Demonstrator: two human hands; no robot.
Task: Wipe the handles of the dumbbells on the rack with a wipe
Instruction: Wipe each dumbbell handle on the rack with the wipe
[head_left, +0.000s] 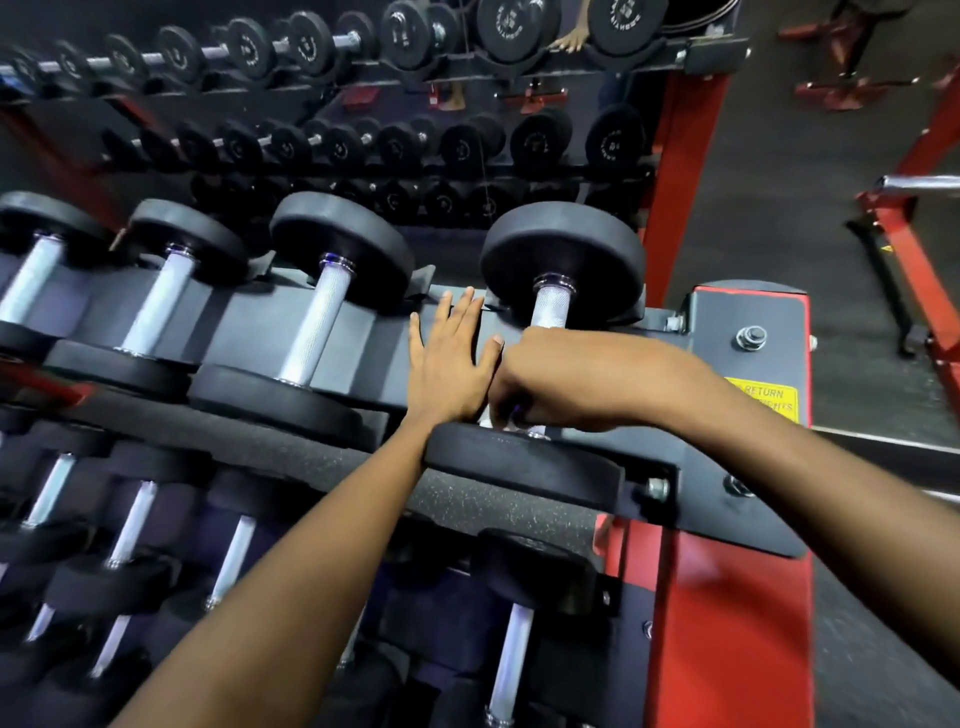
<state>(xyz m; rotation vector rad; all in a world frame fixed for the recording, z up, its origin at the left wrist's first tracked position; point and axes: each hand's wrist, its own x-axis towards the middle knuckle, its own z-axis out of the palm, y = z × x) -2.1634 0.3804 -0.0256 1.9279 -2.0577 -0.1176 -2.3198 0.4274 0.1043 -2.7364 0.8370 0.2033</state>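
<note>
Two forearms reach fwd. Right hand (550, 382) curls round rightmost dumbbell's handle (551, 307), wipe (511, 422) barely visible under fingers, likely rubbing. Left hand (451, 364) lies flat, fingers straight, on rack (358, 332), prob. bracing.

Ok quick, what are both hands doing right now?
Left hand: open, fingers flat on the rack.
Right hand: fingers curled round the dumbbell handle; wipe not clearly visible.

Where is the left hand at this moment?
In the head view, the left hand lies flat on the top shelf of the rack, just left of the right hand, which curls round the rightmost dumbbell's handle.
</note>
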